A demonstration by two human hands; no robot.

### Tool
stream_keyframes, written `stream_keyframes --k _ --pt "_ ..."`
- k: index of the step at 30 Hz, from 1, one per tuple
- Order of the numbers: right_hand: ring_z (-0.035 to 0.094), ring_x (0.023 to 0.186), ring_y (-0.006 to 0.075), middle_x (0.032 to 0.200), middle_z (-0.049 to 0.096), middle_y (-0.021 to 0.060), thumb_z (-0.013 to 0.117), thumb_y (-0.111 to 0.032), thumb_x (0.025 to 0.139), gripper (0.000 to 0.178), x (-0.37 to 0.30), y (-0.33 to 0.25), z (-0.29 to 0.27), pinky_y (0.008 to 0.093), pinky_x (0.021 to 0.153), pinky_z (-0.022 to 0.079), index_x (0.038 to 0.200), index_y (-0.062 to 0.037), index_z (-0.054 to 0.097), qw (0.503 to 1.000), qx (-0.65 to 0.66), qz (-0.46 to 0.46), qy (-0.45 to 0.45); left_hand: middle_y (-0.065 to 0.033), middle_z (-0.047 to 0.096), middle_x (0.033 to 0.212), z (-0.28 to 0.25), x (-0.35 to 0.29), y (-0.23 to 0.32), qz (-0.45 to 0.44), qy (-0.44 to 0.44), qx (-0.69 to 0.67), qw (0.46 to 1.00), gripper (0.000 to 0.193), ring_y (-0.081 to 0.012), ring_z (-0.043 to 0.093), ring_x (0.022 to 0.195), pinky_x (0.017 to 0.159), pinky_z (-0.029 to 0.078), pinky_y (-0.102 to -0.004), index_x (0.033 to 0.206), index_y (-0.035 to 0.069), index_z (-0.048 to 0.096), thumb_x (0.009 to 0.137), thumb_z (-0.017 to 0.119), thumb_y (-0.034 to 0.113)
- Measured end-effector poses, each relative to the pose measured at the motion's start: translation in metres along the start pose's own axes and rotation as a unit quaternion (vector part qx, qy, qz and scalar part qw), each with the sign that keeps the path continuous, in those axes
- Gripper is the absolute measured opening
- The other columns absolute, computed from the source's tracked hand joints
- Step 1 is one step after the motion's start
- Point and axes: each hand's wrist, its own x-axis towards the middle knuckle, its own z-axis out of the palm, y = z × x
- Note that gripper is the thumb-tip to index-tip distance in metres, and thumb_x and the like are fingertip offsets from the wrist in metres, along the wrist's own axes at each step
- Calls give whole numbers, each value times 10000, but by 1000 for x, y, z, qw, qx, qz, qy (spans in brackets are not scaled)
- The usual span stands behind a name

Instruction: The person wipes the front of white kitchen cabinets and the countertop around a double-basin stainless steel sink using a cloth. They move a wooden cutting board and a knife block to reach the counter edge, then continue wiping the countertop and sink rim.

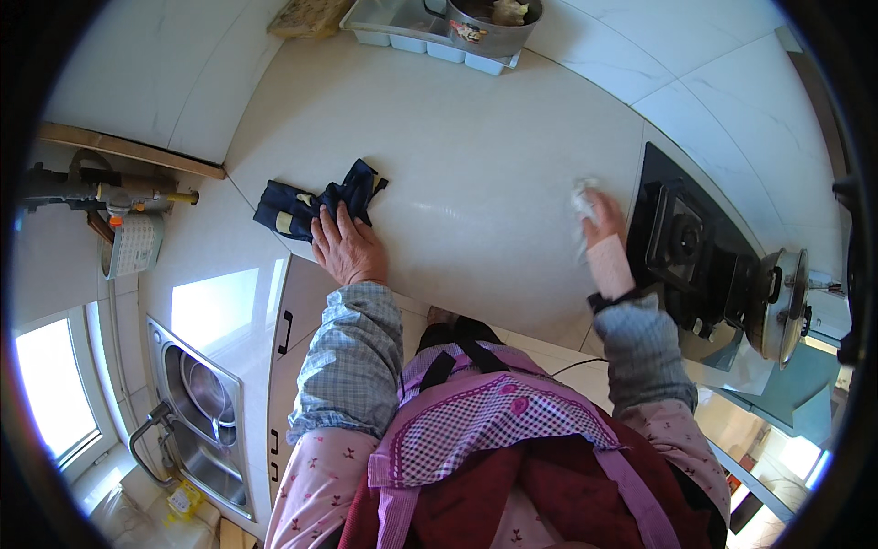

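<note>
My left hand (349, 251) rests flat on the countertop with its fingers spread. Its fingertips touch the lower edge of a crumpled dark navy fabric item (325, 199) with yellowish patches; what kind of item it is, I cannot tell. On the right side of the counter, my right hand (605, 218) is curled over a white cloth (583, 197), pressing it against the surface beside the stove. Part of the cloth is hidden under the hand. A dark band circles my right wrist.
The black gas stove (681, 229) borders the counter on the right, with a lidded pan (783, 306) at its near end. At the back stand a plastic tray (393, 16) and a metal pot (494, 35). A steel sink (222, 467) lies lower left, below a gas pipe (119, 195).
</note>
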Motion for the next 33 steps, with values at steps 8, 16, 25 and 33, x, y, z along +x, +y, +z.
stream_keyframes --k 8,16,25,33 --pt "527 1105 370 1242 590 159 604 -45 836 481 -93 -48 67 445 953 451 1307 -143 602 975 16 -160 -152 -142 452 1528 -1 1 1 -4 5 -14 1000 449 -364 343 1445 1189 217 -512 1398 150 561 983 480 302" --pt "548 1117 361 1306 600 126 626 29 814 521 61 -56 70 420 1001 454 1314 -106 574 976 -84 -200 -32 -151 463 1519 1 0 0 10 24 -13 1000 446 -366 351 1442 1185 224 -510 1389 148 577 976 491 292" --pt "587 1037 325 1233 622 89 590 -39 833 470 -28 -43 64 430 887 505 1287 -160 613 946 -41 -312 -73 -136 465 1515 -1 1 1 1 19 -11 1000 442 -354 354 1435 1180 235 -506 1391 144 561 975 499 280" --pt "567 1143 368 1234 627 151 670 3 830 506 101 43 46 449 1004 461 1316 -107 582 990 -127 -61 9 -139 465 1514 1 0 -1 8 24 -18 1000 444 -361 363 1432 1174 241 -512 1379 142 573 958 516 269"
